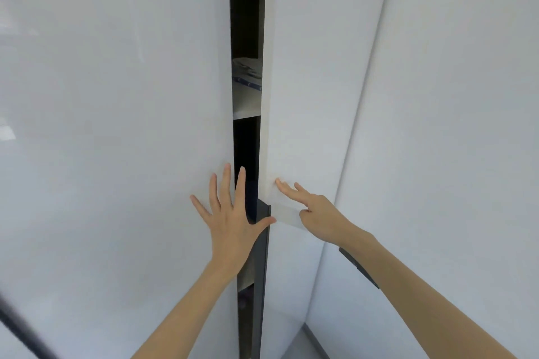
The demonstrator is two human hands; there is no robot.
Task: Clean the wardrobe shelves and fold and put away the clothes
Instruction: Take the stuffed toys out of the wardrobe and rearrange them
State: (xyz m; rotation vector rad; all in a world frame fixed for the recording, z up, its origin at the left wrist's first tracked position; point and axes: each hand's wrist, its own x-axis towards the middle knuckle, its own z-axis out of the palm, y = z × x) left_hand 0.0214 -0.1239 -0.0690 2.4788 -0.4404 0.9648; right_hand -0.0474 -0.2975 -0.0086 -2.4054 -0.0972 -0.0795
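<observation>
Wardrobe point(116, 125) first: where is it?
— Right in front of the person, filling the view: tall glossy white doors, very close.

Open or closed?
— Nearly closed. The left door point(131, 38) and right door point(306, 81) leave a narrow dark gap point(246, 148) between them. Through it you see a white shelf point(246, 111) with folded clothes point(247, 73) lying on it, pale with a blue edge. Lower down is a second shelf point(244, 283); what lies under it is too dark to tell.

And the hands?
— The left hand point(230, 221) lies flat at the left door's edge, grip apart, fingers straight and spread. Its thumb reaches across the gap to the top of a dark handle strip point(262, 259) on the right door's edge. The right hand point(318, 213) touches the right door with two straight fingers, the others curled; its grip holds nothing.

Anything around it?
— Another white panel point(452, 125) to the right, and a blurred dark bar point(23, 326) at lower left.
</observation>
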